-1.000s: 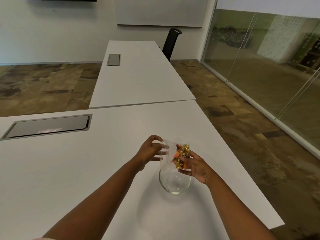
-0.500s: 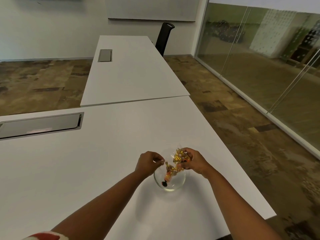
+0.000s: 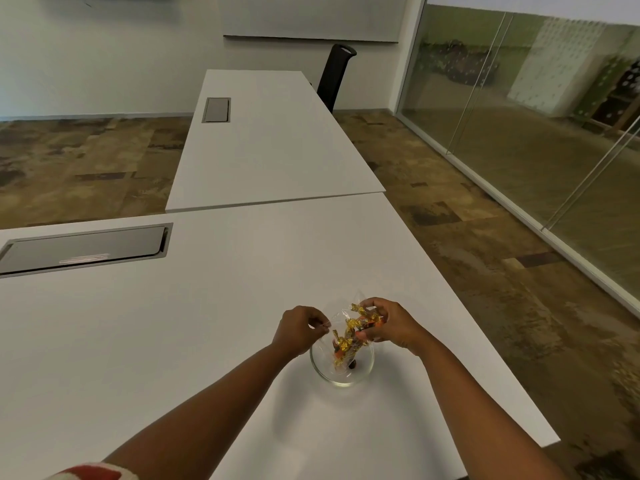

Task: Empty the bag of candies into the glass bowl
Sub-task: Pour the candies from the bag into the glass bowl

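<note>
A clear glass bowl (image 3: 363, 370) stands on the white table (image 3: 173, 341) near its right edge. Just above it both hands hold a clear plastic bag (image 3: 341, 308), tilted with its mouth down toward the bowl. My left hand (image 3: 299, 329) pinches the bag's left edge. My right hand (image 3: 389, 323) grips its right side. Gold and orange wrapped candies (image 3: 349, 332) spill from the bag toward the bowl. A few candies lie in the bowl's bottom.
A grey cable hatch (image 3: 83, 249) is set into the table at the far left. A second white table (image 3: 273, 140) adjoins beyond, with a black chair (image 3: 334, 76) behind it. A glass wall runs along the right.
The bag has tipped over the bowl and candies have fallen from it into the bowl. The hands have come lower, close to the bowl's rim.
</note>
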A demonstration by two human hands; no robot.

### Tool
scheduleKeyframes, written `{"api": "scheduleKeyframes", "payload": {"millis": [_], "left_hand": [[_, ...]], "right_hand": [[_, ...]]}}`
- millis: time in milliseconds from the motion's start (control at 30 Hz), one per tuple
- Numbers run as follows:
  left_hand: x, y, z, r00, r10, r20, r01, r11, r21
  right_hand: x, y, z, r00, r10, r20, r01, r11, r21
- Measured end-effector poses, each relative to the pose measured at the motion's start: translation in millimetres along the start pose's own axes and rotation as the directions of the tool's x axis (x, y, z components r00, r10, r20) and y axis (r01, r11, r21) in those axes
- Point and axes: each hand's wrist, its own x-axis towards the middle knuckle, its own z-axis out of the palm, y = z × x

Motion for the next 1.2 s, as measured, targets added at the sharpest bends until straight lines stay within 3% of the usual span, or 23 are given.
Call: {"api": "scheduleKeyframes", "payload": {"millis": [500, 1200], "left_hand": [[1.8, -11.0, 4.8, 0.998, -0.023, 0.051, 0.02, 0.998, 0.067], [1.6, -14.1, 5.7, 0.999, -0.021, 0.045, 0.017, 0.997, 0.08]], "right_hand": [[7.1, -2.6, -7.6, 0.998, -0.054, -0.015, 0.051, 0.987, -0.15], [7.5, -13.5, -10.0, 0.996, -0.078, -0.031, 0.072, 0.983, -0.167]]}}
